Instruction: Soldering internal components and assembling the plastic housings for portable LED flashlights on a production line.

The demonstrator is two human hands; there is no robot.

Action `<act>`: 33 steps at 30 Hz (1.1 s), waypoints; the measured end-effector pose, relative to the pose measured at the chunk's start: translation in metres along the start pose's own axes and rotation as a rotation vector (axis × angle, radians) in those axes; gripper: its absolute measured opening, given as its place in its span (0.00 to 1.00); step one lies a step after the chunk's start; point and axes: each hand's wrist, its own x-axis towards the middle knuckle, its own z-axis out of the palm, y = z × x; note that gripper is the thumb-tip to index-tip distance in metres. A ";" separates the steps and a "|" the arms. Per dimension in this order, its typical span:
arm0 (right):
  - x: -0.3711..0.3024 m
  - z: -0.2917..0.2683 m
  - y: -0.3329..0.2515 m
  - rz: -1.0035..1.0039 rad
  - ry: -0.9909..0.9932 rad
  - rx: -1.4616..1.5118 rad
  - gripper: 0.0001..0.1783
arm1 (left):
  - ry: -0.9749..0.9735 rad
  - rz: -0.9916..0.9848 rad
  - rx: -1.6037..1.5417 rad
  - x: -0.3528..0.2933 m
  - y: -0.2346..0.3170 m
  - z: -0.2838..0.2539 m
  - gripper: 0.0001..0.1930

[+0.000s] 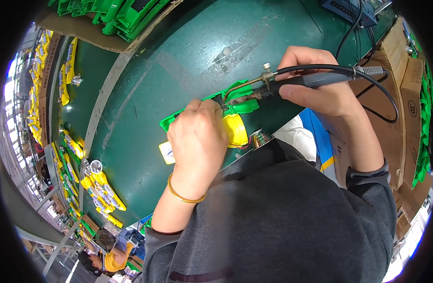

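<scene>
My right hand (pixel 315 85) is closed around a black soldering iron (pixel 301 85) with a brass feed tube clamped on its front. The iron's tip reaches into a green plastic housing (pixel 244 104) on the bench, close to my left fingers. My left hand (pixel 200 129), closed with its fingertips pointing down, holds the housing; what its fingers pinch inside is hidden. Under and beside that hand lies a yellow casing (pixel 235 129) with thin red wires at its near end. A metallic reflector-like piece (pixel 261 138) sits at the bench edge by the wires.
A cardboard box of green housings (pixel 127 19) stands at the far left. Yellow assembled pieces (pixel 101 191) lie in groups along the left. A blue control box (pixel 350 12) with cables is at the far right, above cardboard boxes (pixel 386 113). A person (pixel 105 259) sits beyond, lower left.
</scene>
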 end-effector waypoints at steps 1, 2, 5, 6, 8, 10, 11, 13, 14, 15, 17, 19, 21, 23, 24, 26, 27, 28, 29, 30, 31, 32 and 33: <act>0.002 0.000 -0.003 0.000 -0.002 0.001 0.09 | 0.014 -0.007 0.000 0.000 0.001 0.001 0.03; 0.005 -0.001 -0.004 0.016 -0.044 -0.013 0.08 | 0.027 -0.014 0.000 0.000 0.001 0.001 0.03; 0.013 -0.001 -0.010 0.040 -0.117 -0.055 0.08 | 0.003 -0.066 0.023 0.001 0.003 0.000 0.02; 0.014 -0.001 -0.011 0.046 -0.148 -0.083 0.08 | 0.001 -0.066 0.022 0.002 0.003 0.000 0.02; 0.016 -0.004 -0.009 0.057 -0.167 -0.100 0.08 | 0.007 -0.069 0.018 0.002 0.003 0.000 0.03; 0.017 -0.006 -0.010 0.069 -0.186 -0.118 0.09 | 0.005 -0.068 0.016 0.003 0.005 0.000 0.03; 0.017 -0.005 -0.012 0.078 -0.181 -0.141 0.10 | 0.004 -0.066 0.015 0.004 0.005 -0.001 0.03; 0.018 -0.006 -0.016 0.089 -0.176 -0.165 0.10 | -0.002 -0.065 0.014 0.004 0.006 -0.001 0.03; 0.018 -0.007 -0.017 0.055 -0.198 -0.190 0.10 | -0.008 -0.064 0.015 0.005 0.006 -0.001 0.03; 0.018 -0.007 -0.017 0.021 -0.221 -0.214 0.10 | -0.009 -0.063 0.015 0.005 0.006 -0.001 0.03; 0.019 -0.006 -0.015 -0.054 -0.224 -0.209 0.10 | -0.004 -0.059 0.031 0.006 0.007 -0.001 0.03; 0.020 -0.005 -0.013 -0.131 -0.227 -0.204 0.09 | -0.002 -0.054 0.038 0.007 0.007 -0.001 0.03; 0.019 -0.005 -0.013 -0.270 -0.240 -0.210 0.10 | -0.002 -0.045 0.044 0.007 0.009 0.000 0.03; 0.019 -0.006 -0.014 -0.330 -0.233 -0.248 0.10 | 0.013 -0.048 0.030 0.008 0.010 0.000 0.03; 0.020 -0.007 -0.014 -0.338 -0.234 -0.251 0.10 | 0.013 -0.046 0.030 0.008 0.010 0.000 0.03; 0.020 -0.009 -0.016 -0.347 -0.235 -0.254 0.10 | 0.000 -0.061 0.034 0.008 0.011 0.000 0.03; 0.020 -0.012 -0.018 -0.284 -0.228 -0.241 0.09 | 0.000 -0.061 0.034 0.008 0.011 0.000 0.03; 0.019 -0.015 -0.019 -0.221 -0.220 -0.229 0.09 | -0.006 -0.065 0.045 0.009 0.012 0.000 0.03; 0.018 -0.016 -0.021 -0.222 -0.220 -0.231 0.09 | -0.011 -0.069 0.055 0.009 0.013 0.000 0.03; 0.015 -0.017 -0.023 -0.145 -0.175 -0.175 0.09 | -0.009 -0.068 0.054 0.010 0.013 0.000 0.03; 0.012 -0.018 -0.025 -0.067 -0.130 -0.120 0.08 | 0.002 -0.063 0.040 0.010 0.014 0.000 0.03; 0.009 -0.019 -0.029 0.039 -0.113 -0.068 0.08 | 0.013 -0.057 0.026 0.010 0.013 0.000 0.03; 0.008 -0.019 -0.029 0.038 -0.114 -0.069 0.08 | 0.014 -0.057 0.027 0.010 0.013 0.000 0.03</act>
